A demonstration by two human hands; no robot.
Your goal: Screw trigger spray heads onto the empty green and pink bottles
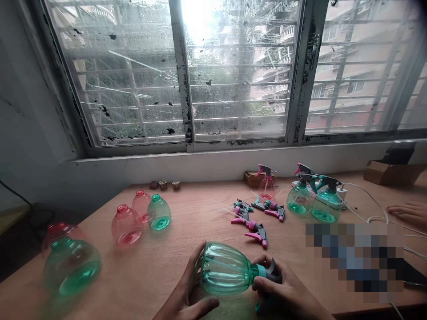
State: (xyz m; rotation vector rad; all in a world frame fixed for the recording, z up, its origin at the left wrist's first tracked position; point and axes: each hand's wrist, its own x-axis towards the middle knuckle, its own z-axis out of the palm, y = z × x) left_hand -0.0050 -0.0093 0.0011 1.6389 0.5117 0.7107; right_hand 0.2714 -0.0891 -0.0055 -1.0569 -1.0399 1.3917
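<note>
A clear green spray bottle (227, 269) lies on its side in the air between my hands, its base to the left. My left hand (191, 284) cups the base, thumb below and fingers partly hidden behind it. At the neck, my right hand (283, 286) grips the teal collar of the dark grey trigger head (274, 272) between thumb and fingers. Beyond the bottle lie several loose pink, grey and teal trigger sprayers (256, 234). Left of them stand open-necked bottles, among them a red bottle (126, 226) and a green bottle (159, 213).
Spray bottles with heads fitted, including a green one (327, 205) and a red one (267, 186), stand at the back right. White cables (376, 218) run beside a pixelated patch. Another person's hand (407, 213) rests at the right edge. Small wooden blocks (163, 185) sit near the wall.
</note>
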